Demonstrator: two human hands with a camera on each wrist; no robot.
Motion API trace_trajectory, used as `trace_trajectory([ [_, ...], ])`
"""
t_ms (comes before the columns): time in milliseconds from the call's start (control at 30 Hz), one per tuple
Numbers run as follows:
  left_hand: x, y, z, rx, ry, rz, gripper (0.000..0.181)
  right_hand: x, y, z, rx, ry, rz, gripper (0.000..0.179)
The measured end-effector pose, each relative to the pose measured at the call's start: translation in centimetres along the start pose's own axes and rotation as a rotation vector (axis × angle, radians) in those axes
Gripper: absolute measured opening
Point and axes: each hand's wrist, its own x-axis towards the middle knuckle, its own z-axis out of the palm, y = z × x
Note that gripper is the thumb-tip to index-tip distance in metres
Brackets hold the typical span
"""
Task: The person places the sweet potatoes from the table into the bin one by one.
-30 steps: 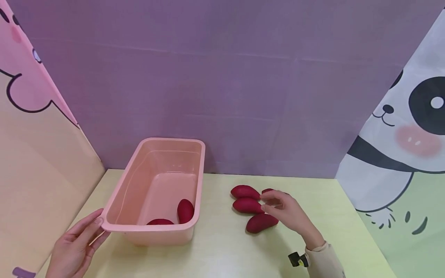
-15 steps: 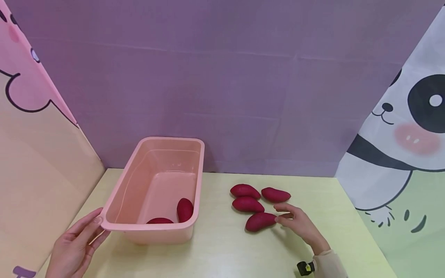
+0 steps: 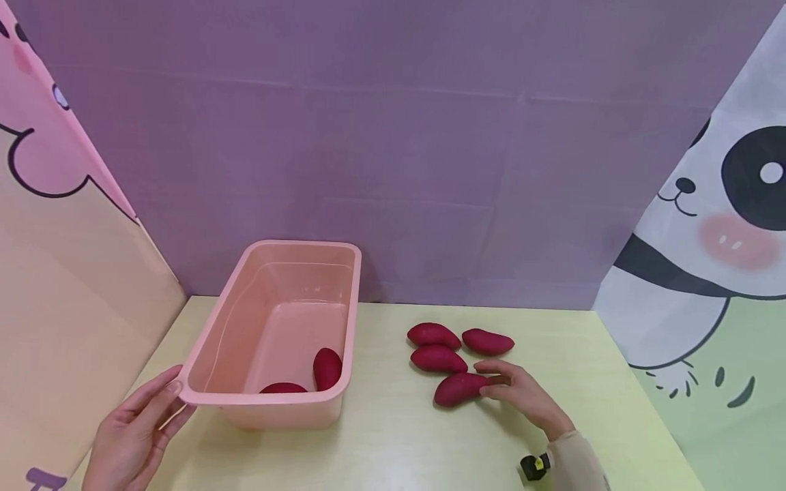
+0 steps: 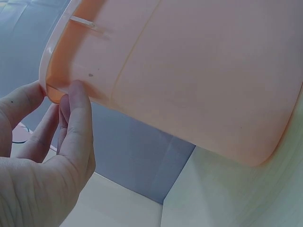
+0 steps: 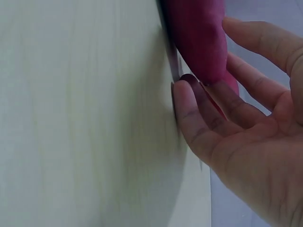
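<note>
A pink plastic tub [image 3: 353,320] stands on the table, with two dark red sweet potatoes [image 3: 327,369] visible inside. Its near left rim corner is held by my left hand [image 3: 132,429], thumb above and fingers below; the left wrist view shows the same hold. Right of the tub lie several more sweet potatoes [image 3: 439,359]. My right hand [image 3: 525,399] is at the right end of the nearest sweet potato [image 3: 457,390]. In the right wrist view the thumb touches its side, while the other fingers spread loosely about its tip.
The pale wooden table [image 3: 393,450] meets a purple backdrop [image 3: 393,150] behind the tub. Printed panels stand on both sides, with a panda [image 3: 737,204] on the right one. A small black device [image 3: 534,467] sits at the right cuff.
My right hand has come from the middle sweet potatoes toward the nearest one, moving slightly right and nearer. The far right sweet potato is uncovered. My left hand and the tub stay put.
</note>
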Motion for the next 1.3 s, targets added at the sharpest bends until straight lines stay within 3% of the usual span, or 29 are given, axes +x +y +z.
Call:
trace_trajectory([
  [333,-0.04,0.02,0.04,0.006,0.003,0.001,0.039,0.76,0.47,0.25,-0.059,-0.001,-0.055,0.045],
  [600,-0.03,0.04,-0.01,0.009,0.001,-0.005,0.038,0.97,0.81,0.33,-0.055,0.006,0.000,0.043],
  [767,-0.03,0.06,-0.04,0.005,0.002,-0.010,0.038,0.90,0.87,0.40,-0.054,0.007,-0.009,0.042],
  [1300,-0.09,0.11,0.01,0.007,0.003,0.002,0.039,0.61,0.90,0.46,0.073,0.011,0.003,0.042],
])
